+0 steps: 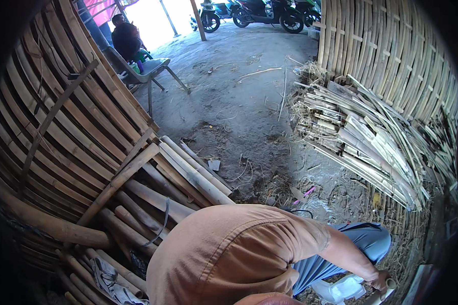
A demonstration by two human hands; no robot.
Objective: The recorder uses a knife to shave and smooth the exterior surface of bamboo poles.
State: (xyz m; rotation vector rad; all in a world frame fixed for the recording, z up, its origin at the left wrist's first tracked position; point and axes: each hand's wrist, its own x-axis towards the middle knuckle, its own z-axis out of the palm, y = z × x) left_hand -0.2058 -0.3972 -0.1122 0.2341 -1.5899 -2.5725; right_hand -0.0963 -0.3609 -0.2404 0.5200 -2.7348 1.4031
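Neither of my hands is in view. A person in a brown shirt (229, 254) and blue-grey trousers (366, 241) bends over right below me and fills the lower middle of the picture. That person's hand (380, 279) at the lower right grips a short pale bamboo tube (389, 291). A white bag or cloth (343, 288) lies beside that hand.
Bamboo poles (188, 173) and a woven bamboo panel (61, 127) lean at the left. Split bamboo strips (361, 137) are piled at the right against a bamboo wall (391, 46). A grey chair (147, 71), a seated person (124, 35) and parked motorbikes (262, 12) are farther off across the dirt floor (239, 101).
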